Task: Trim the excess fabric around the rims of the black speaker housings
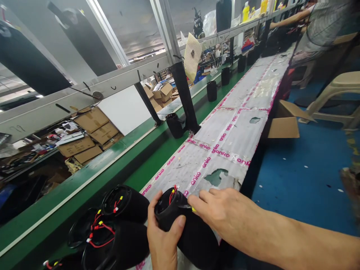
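Hands at a long worktop (pixel 185 161) covered in white sheeting and pink "anko" tape. The left hand (pixel 164 240) grips a black cylindrical housing (pixel 198 240) near its rim, thumb on the near side; the housing tilts at the worktop's near end, its open end showing red wires (pixel 171 195). The right hand (pixel 222 206) is closed around a small tool (pixel 194 209) with a yellow part, its metallic tip at the rim; the tool's type cannot be told. Similar housings (pixel 129 240) with wired connectors lie to the left, beside a green strip (pixel 152 161).
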Available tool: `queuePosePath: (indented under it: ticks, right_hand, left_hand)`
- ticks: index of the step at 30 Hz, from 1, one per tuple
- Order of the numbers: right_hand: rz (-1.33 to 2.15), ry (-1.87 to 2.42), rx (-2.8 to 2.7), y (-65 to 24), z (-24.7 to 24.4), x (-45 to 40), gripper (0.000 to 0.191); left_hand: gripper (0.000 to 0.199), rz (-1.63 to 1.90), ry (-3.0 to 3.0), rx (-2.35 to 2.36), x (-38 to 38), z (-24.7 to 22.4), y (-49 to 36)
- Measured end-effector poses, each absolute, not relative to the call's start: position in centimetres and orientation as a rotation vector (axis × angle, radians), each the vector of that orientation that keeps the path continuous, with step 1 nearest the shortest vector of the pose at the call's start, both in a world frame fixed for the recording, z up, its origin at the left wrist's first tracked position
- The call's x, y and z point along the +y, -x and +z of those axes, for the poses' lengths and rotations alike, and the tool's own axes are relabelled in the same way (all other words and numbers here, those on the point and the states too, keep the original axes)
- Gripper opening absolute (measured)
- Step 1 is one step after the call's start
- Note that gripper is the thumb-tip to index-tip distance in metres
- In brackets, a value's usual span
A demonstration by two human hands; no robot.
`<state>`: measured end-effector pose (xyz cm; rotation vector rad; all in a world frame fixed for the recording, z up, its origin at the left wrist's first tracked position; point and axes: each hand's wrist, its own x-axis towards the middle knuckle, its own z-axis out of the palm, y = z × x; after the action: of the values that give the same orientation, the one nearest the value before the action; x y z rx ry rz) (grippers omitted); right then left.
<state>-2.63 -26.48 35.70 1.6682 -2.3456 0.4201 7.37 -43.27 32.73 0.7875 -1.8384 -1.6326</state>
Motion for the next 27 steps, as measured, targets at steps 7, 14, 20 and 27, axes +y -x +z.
queuePosePath:
  ticks: [7, 14, 20, 27]
  right_hand:
    - [0.427, -1.706, -2.321, 2.3, 35.9, -26.2, 0.036]
    - [0.430, -1.708, -2.271, 1.9, 35.4, -26.3, 0.036]
    - [0.511, -1.669, -2.294, 1.7, 35.2, -26.3, 0.033]
    - [0.529, -1.670, -2.333, 1.5, 35.2, -26.3, 0.031]
  left_hand:
    - [0.090, -1.616, -0.801, -1.834, -43.3, 32.5, -7.3]
    - [0.083, -1.539, -0.848, -1.877, -42.9, 32.8, -7.5]
    - [0.083, -1.534, -0.851, -1.861, -42.3, 33.4, -7.5]
    - [0.079, -1.525, -0.851, -1.856, -42.3, 33.2, -7.6]
